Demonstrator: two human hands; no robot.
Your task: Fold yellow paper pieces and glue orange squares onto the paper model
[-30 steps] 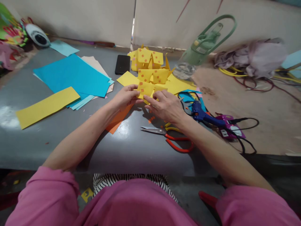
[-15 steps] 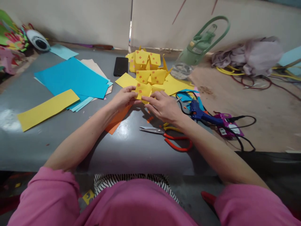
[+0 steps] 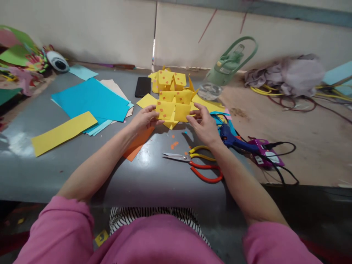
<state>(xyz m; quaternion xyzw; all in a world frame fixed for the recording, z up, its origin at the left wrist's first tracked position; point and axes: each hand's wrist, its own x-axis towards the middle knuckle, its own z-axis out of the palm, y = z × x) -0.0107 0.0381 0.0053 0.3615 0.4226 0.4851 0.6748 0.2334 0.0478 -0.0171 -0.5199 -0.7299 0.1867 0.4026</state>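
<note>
A folded yellow paper piece (image 3: pixel 182 112) with small orange squares on its left half stands between my hands, a gap down its middle. My left hand (image 3: pixel 145 119) pinches its left edge with thumb and fingers. My right hand (image 3: pixel 205 125) is closed on its right edge, thumb in front and fingers behind. Just behind it are a similar spotted yellow piece (image 3: pixel 183 97) and a larger boxy yellow one (image 3: pixel 165 79). Tiny orange scraps (image 3: pixel 174 145) lie on the table before my hands. Scissors (image 3: pixel 187 158) with red and yellow handles rest near my right forearm.
Blue sheets (image 3: pixel 90 99), a yellow strip (image 3: pixel 64 132) and a black phone (image 3: pixel 143 87) lie left. Orange paper (image 3: pixel 139 146) sits under my left forearm. A blue glue gun (image 3: pixel 236 140) with its cord and a green-topped bottle (image 3: pixel 222 69) stand right.
My right hand has moved from the front of the yellow piece to its right edge, uncovering the right half. The left hand keeps its hold. The view has tilted up slightly.
</note>
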